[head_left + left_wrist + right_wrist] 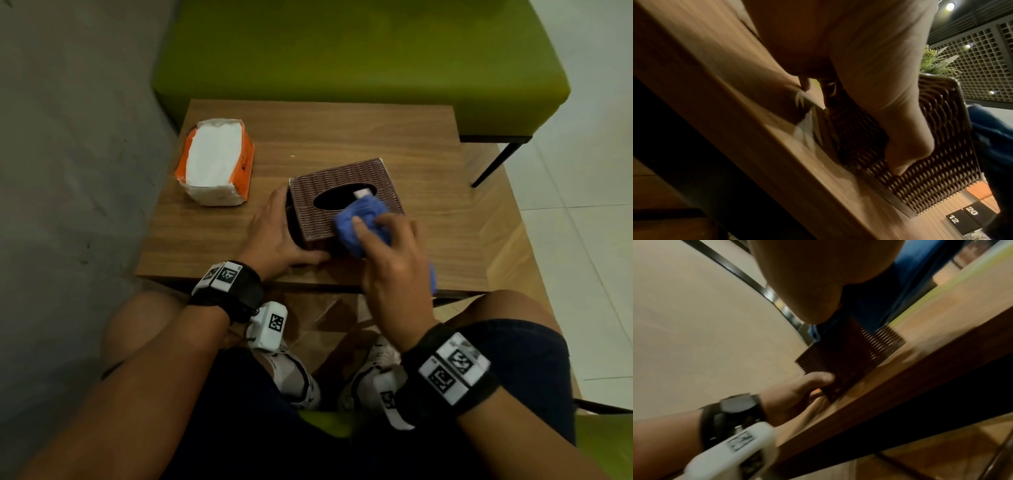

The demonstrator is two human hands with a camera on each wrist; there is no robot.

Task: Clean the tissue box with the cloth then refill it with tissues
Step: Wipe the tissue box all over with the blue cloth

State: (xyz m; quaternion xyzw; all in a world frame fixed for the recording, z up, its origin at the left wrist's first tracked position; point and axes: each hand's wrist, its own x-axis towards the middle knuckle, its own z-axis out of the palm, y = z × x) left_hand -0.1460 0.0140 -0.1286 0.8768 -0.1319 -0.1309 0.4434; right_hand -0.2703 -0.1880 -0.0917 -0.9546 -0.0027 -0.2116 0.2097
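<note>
A brown woven tissue box [329, 185] with a dark oval opening stands on the wooden table [342, 137]. My left hand [277, 236] grips its near left corner, fingers on the left side and thumb [906, 146] pressed on the front wall of the box [931, 170]. My right hand [383, 243] holds a bunched blue cloth [356, 222] and presses it on the box's top near the front right corner. The cloth [865, 308] hangs over the box [849, 356] in the right wrist view. An opened orange pack of white tissues [215, 161] lies at the table's left.
A green padded bench [342, 51] runs behind the table, with a black leg [493, 164] at the right. A grey wall [68, 137] stands close on the left. My knees and shoes are under the table's near edge [308, 284].
</note>
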